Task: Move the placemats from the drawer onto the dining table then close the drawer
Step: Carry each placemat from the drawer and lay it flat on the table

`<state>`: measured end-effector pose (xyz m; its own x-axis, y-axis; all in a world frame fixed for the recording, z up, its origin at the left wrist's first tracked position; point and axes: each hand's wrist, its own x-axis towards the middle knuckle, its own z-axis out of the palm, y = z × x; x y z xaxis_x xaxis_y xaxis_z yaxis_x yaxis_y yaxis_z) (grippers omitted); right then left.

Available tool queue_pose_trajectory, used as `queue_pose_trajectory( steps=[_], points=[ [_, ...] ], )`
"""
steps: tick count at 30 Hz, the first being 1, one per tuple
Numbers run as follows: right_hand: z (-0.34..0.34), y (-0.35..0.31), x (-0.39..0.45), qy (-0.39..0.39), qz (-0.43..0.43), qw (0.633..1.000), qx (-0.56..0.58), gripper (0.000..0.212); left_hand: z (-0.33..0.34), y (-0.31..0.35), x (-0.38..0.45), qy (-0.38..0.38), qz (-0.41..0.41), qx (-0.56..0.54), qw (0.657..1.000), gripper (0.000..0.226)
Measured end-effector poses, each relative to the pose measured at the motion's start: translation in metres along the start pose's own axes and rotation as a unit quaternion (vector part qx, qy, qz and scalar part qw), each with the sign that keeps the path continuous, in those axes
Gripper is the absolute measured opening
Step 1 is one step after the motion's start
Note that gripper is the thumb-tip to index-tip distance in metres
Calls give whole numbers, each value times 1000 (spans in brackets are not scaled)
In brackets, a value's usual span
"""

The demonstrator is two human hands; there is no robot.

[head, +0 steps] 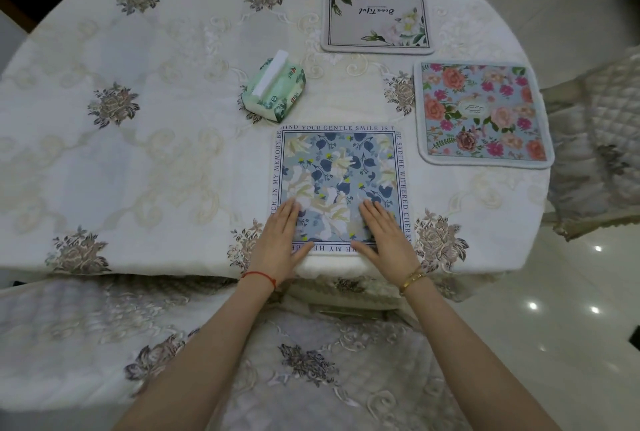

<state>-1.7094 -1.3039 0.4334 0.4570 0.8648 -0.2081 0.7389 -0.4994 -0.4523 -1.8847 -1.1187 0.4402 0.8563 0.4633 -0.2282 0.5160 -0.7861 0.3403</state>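
Note:
Three square placemats lie on the dining table (173, 153), which has an embroidered white cloth. The blue-leaf placemat with lettering round its border (339, 170) sits at the near edge. My left hand (282, 240) and my right hand (384, 236) both press flat on its near part, fingers straight. A pink-rose placemat (483, 113) lies to the right, and a pale placemat with white flowers (377, 11) lies at the far side. No drawer is in view.
A green pack of tissues (275, 87) stands just beyond the blue placemat, to its left. Quilted chairs stand right in front of me (311, 361), at the right (595, 153) and at the far side. Glossy tiled floor shows on the right.

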Motion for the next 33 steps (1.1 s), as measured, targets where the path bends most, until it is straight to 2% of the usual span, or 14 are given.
queue_pose_trajectory(
  steps=[8, 13, 20, 26, 33],
  points=[
    [-13, 27, -33, 33, 53, 998, 9, 73, -7, -14, -18, -3, -18, -9, 1000, 77],
    [-23, 30, -51, 83, 138, 987, 27, 66, -18, -11, -30, 20, -40, -76, 996, 69],
    [-56, 11, -72, 158, 103, 981, 45, 56, -54, 15, -48, 127, 3, -108, 986, 54],
    [-74, -6, -106, 189, 65, 979, 38, 45, -72, 36, -77, 150, 27, -108, 982, 42],
    [-75, -8, -144, 197, 69, 978, 24, 41, -74, 49, -110, 169, 40, -105, 979, 36]
  ],
)
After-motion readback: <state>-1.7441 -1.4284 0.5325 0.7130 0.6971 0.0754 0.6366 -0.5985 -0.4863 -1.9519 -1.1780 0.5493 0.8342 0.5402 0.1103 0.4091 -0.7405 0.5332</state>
